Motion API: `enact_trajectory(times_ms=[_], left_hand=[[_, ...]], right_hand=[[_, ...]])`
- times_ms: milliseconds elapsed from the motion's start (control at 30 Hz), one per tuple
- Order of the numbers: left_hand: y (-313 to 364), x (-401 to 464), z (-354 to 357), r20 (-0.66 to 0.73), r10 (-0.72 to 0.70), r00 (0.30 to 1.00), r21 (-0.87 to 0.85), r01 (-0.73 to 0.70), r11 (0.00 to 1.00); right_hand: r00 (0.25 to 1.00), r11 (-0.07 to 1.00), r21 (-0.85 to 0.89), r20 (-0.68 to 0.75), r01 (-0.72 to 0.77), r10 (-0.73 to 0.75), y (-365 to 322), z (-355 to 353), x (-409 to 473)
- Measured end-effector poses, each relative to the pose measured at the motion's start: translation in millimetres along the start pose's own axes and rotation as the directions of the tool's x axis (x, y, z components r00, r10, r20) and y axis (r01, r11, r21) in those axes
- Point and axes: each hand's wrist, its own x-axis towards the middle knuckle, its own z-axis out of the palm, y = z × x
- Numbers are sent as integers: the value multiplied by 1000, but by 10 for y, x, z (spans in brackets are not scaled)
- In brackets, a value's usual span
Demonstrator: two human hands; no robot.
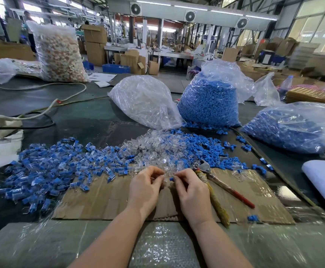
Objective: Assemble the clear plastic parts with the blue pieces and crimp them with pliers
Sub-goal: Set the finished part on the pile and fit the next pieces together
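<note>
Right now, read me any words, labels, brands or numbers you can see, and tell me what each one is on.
None can be read.
Papers on the far table: print too small and blurred.
Bottle at right: label blurred.
Pliers, bags and cardboard boxes: no legible marking.

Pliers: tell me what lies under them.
The pliers lie on the cardboard sheet, head among loose blue pieces and clear parts. The right hand covers part of the wrapped handle, so what is under that stretch cannot be seen.
</note>
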Motion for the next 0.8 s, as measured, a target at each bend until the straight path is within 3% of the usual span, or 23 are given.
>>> enact_trajectory(times_ms=[133, 433, 800], left_hand=[[30, -17, -19, 32, 11, 999, -2, -11, 1000], [45, -31, -32, 122, -46, 991, -205, 71, 976], [21, -8, -39, 103, -41, 994, -179, 59, 982]], right_hand=[[999, 1000, 14, 38, 9, -9, 13, 8, 15], [992, 965, -230, 13, 122, -123, 14, 48, -11], [987, 968, -190, 51, 162, -155, -20, 32, -23]])
